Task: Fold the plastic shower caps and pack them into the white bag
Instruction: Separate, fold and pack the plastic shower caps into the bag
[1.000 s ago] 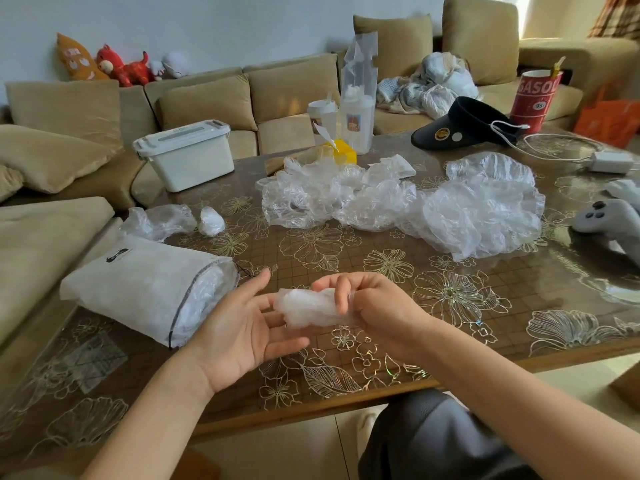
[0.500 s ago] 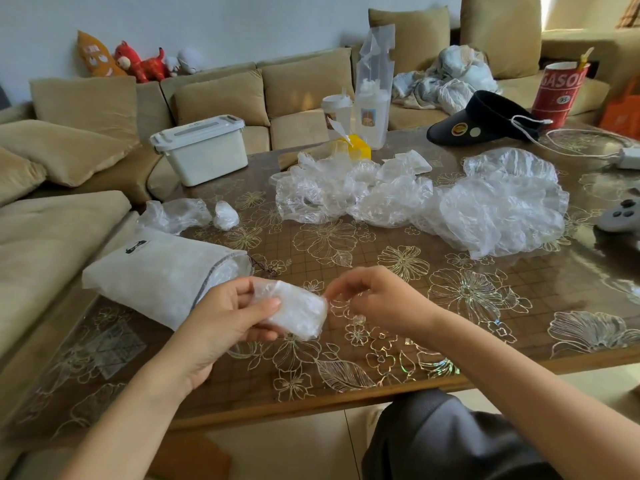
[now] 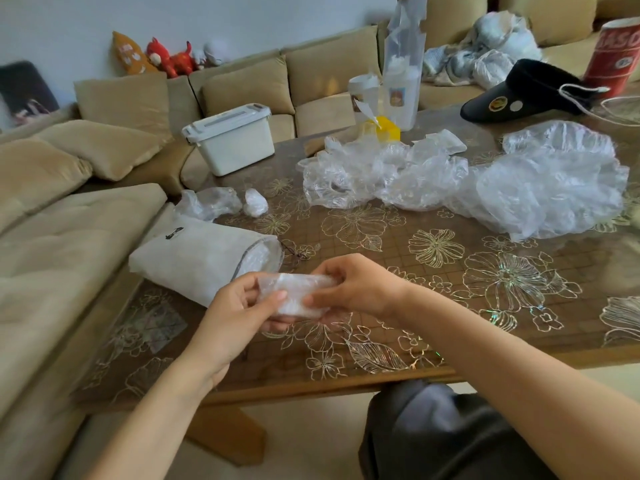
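A folded clear plastic shower cap (image 3: pixel 296 294) is held above the table's near edge between both hands. My left hand (image 3: pixel 239 317) grips its left end with thumb on top. My right hand (image 3: pixel 356 289) pinches its right end. Just behind them, the white bag (image 3: pixel 197 259) lies on its side at the table's left, its open mouth facing right, with folded caps showing inside. A heap of loose unfolded shower caps (image 3: pixel 467 181) spreads across the middle and right of the table.
A small folded cap (image 3: pixel 255 202) and a crumpled clear one (image 3: pixel 207 202) lie behind the bag. A white lidded box (image 3: pixel 230 138) sits on the sofa. Bottles (image 3: pixel 398 88), a yellow item (image 3: pixel 386 128), a black visor (image 3: pixel 523 93) and a red cup (image 3: pixel 614 57) stand at the back.
The folded cap went from my right hand into my left, then my right hand took hold of its right end again. Both hands moved left, nearer the bag's mouth.
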The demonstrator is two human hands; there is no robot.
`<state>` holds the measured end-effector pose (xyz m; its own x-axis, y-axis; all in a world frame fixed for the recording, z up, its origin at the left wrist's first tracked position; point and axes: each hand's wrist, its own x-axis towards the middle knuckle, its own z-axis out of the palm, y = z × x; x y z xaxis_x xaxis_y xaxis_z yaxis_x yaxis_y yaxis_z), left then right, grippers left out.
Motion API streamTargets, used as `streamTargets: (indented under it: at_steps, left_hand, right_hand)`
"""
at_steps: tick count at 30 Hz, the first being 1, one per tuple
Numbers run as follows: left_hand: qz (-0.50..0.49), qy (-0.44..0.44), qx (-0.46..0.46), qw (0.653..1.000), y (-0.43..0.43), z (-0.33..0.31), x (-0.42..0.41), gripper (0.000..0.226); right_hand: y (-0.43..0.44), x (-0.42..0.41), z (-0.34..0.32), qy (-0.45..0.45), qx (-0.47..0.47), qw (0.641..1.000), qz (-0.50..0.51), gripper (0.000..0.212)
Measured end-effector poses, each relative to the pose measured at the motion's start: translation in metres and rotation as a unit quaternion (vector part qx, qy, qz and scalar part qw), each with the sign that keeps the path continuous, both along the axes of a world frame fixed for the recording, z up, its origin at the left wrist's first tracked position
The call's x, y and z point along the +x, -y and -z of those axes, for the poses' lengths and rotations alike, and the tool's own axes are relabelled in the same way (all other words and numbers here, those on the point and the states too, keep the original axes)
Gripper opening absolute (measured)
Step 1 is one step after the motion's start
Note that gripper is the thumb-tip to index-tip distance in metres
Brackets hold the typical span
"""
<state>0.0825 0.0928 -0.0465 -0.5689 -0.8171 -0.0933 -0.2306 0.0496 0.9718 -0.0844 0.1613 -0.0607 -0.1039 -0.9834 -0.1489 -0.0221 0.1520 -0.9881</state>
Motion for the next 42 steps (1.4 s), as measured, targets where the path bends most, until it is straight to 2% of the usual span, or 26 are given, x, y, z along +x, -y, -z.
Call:
streamTargets:
  at_steps: [5,7,9,11,13,15,18,20,22,26,32,35,37,39,42]
  left_hand:
    - [-0.058,-0.045,0.061,0.995,0.005,0.010,0.012,0.021]
    - [-0.089,-0.047,0.044,0.994,0.006,0.011,0.018,0.019]
    - [-0.156,-0.024,-0.066,0.985,0.008,0.011,0.022,0.013]
    - [-0.215,0.049,-0.246,0.944,0.012,0.011,0.024,0.015]
    - [-0.211,0.140,-0.395,0.883,0.023,0.013,0.022,0.030]
    - [-0.155,0.231,-0.436,0.856,0.038,0.021,0.016,0.050]
    - [-0.121,0.300,-0.404,0.856,0.056,0.034,0.007,0.058]
    - [-0.116,0.302,-0.406,0.855,0.062,0.040,0.005,0.052]
    - [-0.116,0.285,-0.408,0.860,0.065,0.043,0.006,0.047]
    - [-0.126,0.188,-0.352,0.908,0.069,0.037,0.009,0.041]
    - [-0.090,0.042,-0.229,0.968,0.053,0.018,0.013,0.042]
    - [-0.082,0.005,-0.191,0.978,0.043,0.011,0.015,0.040]
    - [-0.086,0.012,-0.196,0.977,0.037,0.006,0.017,0.041]
    - [-0.097,0.012,-0.188,0.977,0.031,-0.001,0.018,0.039]
    - [-0.094,0.003,-0.187,0.978,0.023,-0.006,0.018,0.037]
  right_hand:
    - [0.012,0.000,0.003,0.095,0.017,0.995,0.036,0.011]
    - [0.019,0.000,0.004,0.110,0.024,0.991,0.070,0.014]
    - [0.029,0.001,0.003,0.144,0.031,0.983,0.108,0.015]
    - [0.038,0.003,0.001,0.187,0.039,0.972,0.139,0.011]
    - [0.046,0.008,0.000,0.216,0.044,0.962,0.163,0.015]
    - [0.051,0.015,0.000,0.224,0.048,0.956,0.181,0.012]
    - [0.059,0.025,-0.002,0.226,0.048,0.949,0.215,0.008]
    - [0.061,0.027,-0.003,0.237,0.034,0.944,0.227,0.012]
    - [0.062,0.030,-0.002,0.208,0.025,0.951,0.227,0.006]
    - [0.061,0.035,0.004,0.130,0.039,0.961,0.242,0.022]
    - [0.057,0.065,-0.014,0.202,0.031,0.973,0.110,0.014]
    - [0.059,0.077,-0.016,0.198,0.020,0.971,0.129,0.018]
    - [0.061,0.075,-0.012,0.129,-0.001,0.977,0.171,0.020]
    - [0.062,0.070,-0.007,0.013,-0.031,0.973,0.226,0.022]
    - [0.060,0.071,-0.003,-0.177,-0.101,0.934,0.292,0.014]
